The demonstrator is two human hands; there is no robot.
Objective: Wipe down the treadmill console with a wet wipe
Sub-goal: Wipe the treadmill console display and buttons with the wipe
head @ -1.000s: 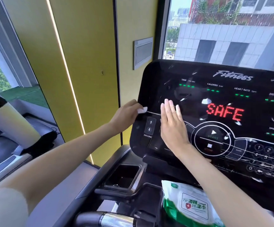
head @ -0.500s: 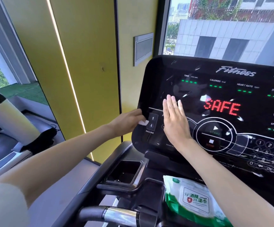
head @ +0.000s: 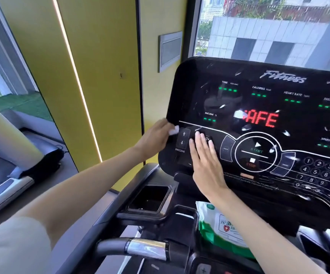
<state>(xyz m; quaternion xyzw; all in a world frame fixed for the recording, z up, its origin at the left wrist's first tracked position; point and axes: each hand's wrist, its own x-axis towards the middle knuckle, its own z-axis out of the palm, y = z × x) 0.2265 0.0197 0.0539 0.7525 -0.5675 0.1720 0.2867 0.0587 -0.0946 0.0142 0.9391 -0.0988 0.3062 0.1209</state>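
The left hand is curled at the left edge of the console, fingers closed on a wet wipe. Only a small white corner of the wipe shows past the fingertips, just beside the incline buttons. The right hand lies flat on the lower left of the console, fingers straight and close together, holding nothing. The two hands are near each other but apart, with the incline buttons between them.

The wipe looks thin, limp and damp, so it will likely bunch up and slide inside a loose pinch. It probably works best spread under flat fingers, pressed with the pads and not held by one corner. It weighs next to nothing, and light, even pressure should be enough. The console face is glossy, hard and stiff and covered with touch buttons. The red display shows part of the word SAFE. A firm push could trigger a button, so the glass is better stroked than scrubbed. The rim on the left gives a place to steady the panel.

Below the console a green and white pack of wipes lies on the tray, beside an empty cup holder and a handlebar.
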